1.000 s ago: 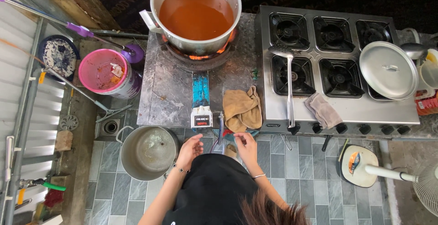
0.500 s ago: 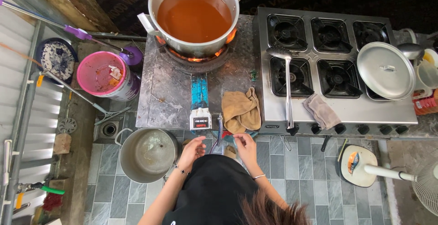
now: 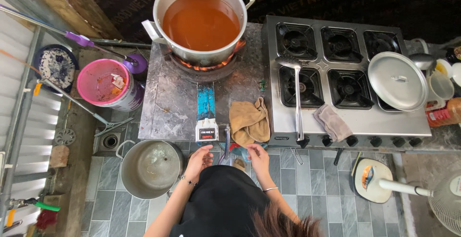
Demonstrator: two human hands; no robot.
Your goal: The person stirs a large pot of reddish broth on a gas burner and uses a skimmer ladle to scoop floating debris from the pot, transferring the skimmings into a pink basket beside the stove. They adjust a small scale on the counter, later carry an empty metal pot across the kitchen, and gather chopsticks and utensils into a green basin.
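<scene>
L hand & R hand unchanged vs 1 s ago, fingers curled round small clear bag at counter edge below burner valve, exact grip can't tell; pot over flame, cloth beside.

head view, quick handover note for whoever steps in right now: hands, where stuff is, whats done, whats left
Left hand and right hand: both at the counter's front edge, working on a small clear item between them; too small to tell what it is or the grip.
Big pot of orange-brown broth sits over a lit burner.
Tan cloth lies on the counter, ladle and lid on the stove, empty pot on the floor.
Done: broth heating.
Left: the item in hand.
</scene>
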